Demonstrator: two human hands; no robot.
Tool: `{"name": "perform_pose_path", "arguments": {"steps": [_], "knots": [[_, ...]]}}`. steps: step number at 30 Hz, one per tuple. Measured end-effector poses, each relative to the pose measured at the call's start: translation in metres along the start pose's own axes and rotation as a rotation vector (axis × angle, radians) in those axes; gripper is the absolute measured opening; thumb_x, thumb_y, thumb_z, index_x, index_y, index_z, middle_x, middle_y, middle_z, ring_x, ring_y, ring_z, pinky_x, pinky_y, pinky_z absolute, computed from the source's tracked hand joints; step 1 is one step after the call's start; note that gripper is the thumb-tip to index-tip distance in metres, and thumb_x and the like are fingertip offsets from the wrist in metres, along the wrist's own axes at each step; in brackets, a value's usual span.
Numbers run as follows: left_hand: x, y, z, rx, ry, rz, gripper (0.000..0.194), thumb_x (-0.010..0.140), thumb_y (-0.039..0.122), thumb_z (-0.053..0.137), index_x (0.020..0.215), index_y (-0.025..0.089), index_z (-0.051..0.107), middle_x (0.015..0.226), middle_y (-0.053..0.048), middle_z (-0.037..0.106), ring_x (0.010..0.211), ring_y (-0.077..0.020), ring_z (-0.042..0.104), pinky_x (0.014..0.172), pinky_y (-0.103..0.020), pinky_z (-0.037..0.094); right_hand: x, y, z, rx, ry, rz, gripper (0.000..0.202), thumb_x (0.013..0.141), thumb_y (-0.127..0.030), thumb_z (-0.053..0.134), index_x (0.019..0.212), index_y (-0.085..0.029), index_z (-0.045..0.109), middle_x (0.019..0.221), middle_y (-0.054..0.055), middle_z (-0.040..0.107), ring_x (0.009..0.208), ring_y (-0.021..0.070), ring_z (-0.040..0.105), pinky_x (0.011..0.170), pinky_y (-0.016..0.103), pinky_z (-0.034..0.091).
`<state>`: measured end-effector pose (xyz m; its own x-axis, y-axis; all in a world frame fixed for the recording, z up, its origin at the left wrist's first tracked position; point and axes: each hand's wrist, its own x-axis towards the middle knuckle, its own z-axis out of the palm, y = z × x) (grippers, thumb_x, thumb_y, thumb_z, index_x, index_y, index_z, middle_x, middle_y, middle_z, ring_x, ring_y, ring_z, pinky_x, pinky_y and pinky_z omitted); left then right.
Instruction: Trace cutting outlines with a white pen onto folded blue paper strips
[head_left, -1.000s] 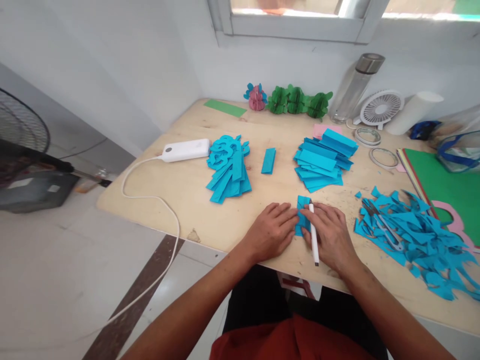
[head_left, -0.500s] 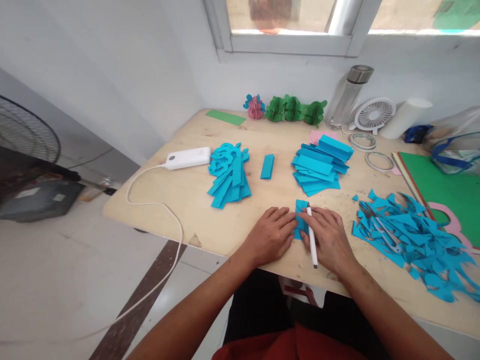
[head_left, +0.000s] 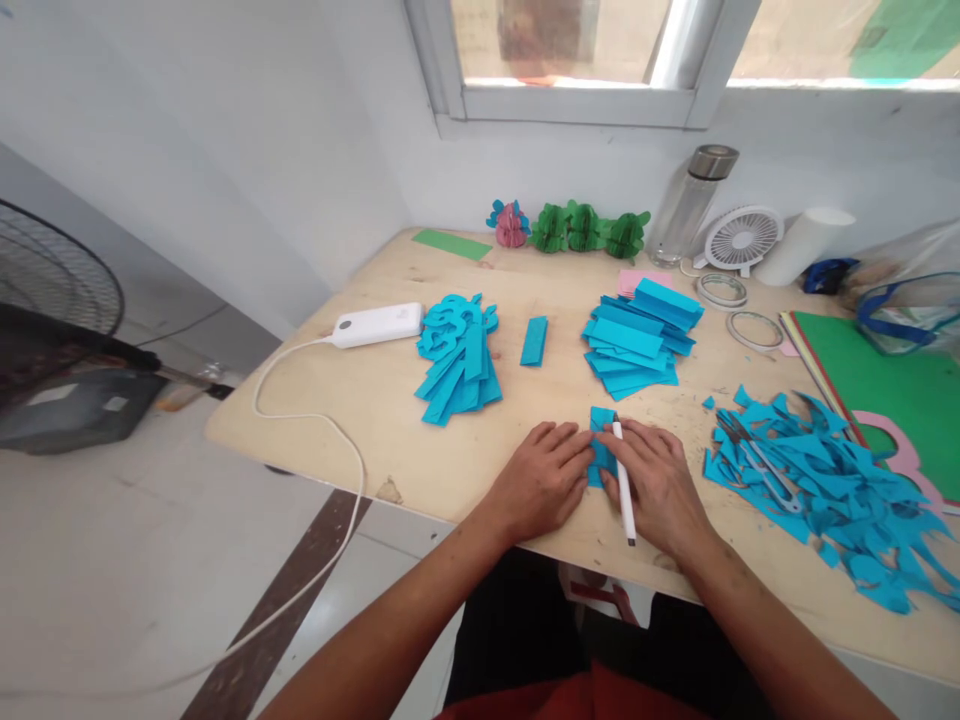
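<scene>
A small folded strip of blue paper (head_left: 601,462) lies on the table between my hands, partly covered by their fingers. My left hand (head_left: 547,472) rests flat, its fingertips at the strip's left edge. On the other side, my right hand (head_left: 651,468) holds a white pen (head_left: 624,485) between thumb and fingers while its fingertips touch the paper. Beyond the hands lies a single blue folded strip (head_left: 534,341). A stack of blue folded paper (head_left: 626,335) is farther back to the right, and blue cut-out shapes (head_left: 459,355) are piled to the left.
Blue paper scraps (head_left: 840,500) with scissors (head_left: 761,462) on them spread at the right, near green sheets (head_left: 862,375). A white power bank (head_left: 379,325) trails a cable off the table (head_left: 300,420). Tape rolls (head_left: 754,330), a small fan (head_left: 742,240) and a bottle (head_left: 690,205) stand behind.
The camera view has tilted slightly up, so everything sits a little lower in the picture. Both hands, the pen and the paper strip keep nearly the same positions.
</scene>
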<state>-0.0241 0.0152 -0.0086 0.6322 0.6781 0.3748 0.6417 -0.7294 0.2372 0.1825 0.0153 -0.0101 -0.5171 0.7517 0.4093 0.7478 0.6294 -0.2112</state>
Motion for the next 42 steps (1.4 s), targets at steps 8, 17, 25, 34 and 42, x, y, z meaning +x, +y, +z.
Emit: {"name": "perform_pose_path", "arguments": {"steps": [8,17,25,34,42], "knots": [[0.0005,0.0004,-0.0005,0.008,0.005,0.005,0.03,0.092,0.022,0.046,0.118,0.014,0.059,0.131,-0.009,0.061,0.121,-0.0271,0.055,0.105,-0.047,0.041,-0.0009,0.0001,0.0022,-0.005,-0.005,-0.024,0.048,0.09,-0.022,0.051,0.138,-0.02,0.047,0.127,0.013,0.064,0.12,0.0262,0.057,0.102,0.047,0.039],[0.0007,0.0012,-0.0025,0.003,0.003,0.0,0.032,0.092,0.023,0.046,0.121,0.015,0.058,0.127,-0.01,0.063,0.121,-0.027,0.055,0.104,-0.046,0.041,0.0008,-0.0022,-0.0006,-0.015,-0.012,-0.011,0.046,0.091,-0.022,0.05,0.137,-0.02,0.049,0.126,0.013,0.065,0.12,0.0265,0.057,0.097,0.045,0.04],[0.0001,0.0008,-0.0013,-0.003,0.01,0.0,0.03,0.092,0.022,0.046,0.118,0.015,0.059,0.129,-0.01,0.062,0.121,-0.0258,0.054,0.105,-0.046,0.041,0.0008,-0.0016,-0.0008,-0.016,-0.024,-0.011,0.046,0.091,-0.024,0.049,0.138,-0.021,0.049,0.127,0.013,0.064,0.121,0.0275,0.057,0.095,0.045,0.041],[0.0008,-0.0018,-0.0032,-0.094,-0.021,-0.047,0.036,0.09,0.021,0.047,0.125,0.016,0.053,0.131,-0.009,0.06,0.125,-0.0258,0.052,0.107,-0.045,0.04,-0.0001,-0.0005,-0.0007,-0.012,-0.025,-0.011,0.047,0.09,-0.023,0.05,0.137,-0.021,0.049,0.129,0.013,0.063,0.122,0.0279,0.055,0.096,0.046,0.038],[0.0007,-0.0056,-0.0016,-0.204,0.02,-0.112,0.039,0.086,0.017,0.049,0.125,0.014,0.052,0.124,-0.012,0.061,0.123,-0.0259,0.051,0.104,-0.044,0.044,-0.0007,0.0026,0.0015,-0.012,-0.008,-0.021,0.047,0.089,-0.024,0.051,0.136,-0.02,0.049,0.127,0.014,0.064,0.121,0.0284,0.056,0.095,0.045,0.038]]}}
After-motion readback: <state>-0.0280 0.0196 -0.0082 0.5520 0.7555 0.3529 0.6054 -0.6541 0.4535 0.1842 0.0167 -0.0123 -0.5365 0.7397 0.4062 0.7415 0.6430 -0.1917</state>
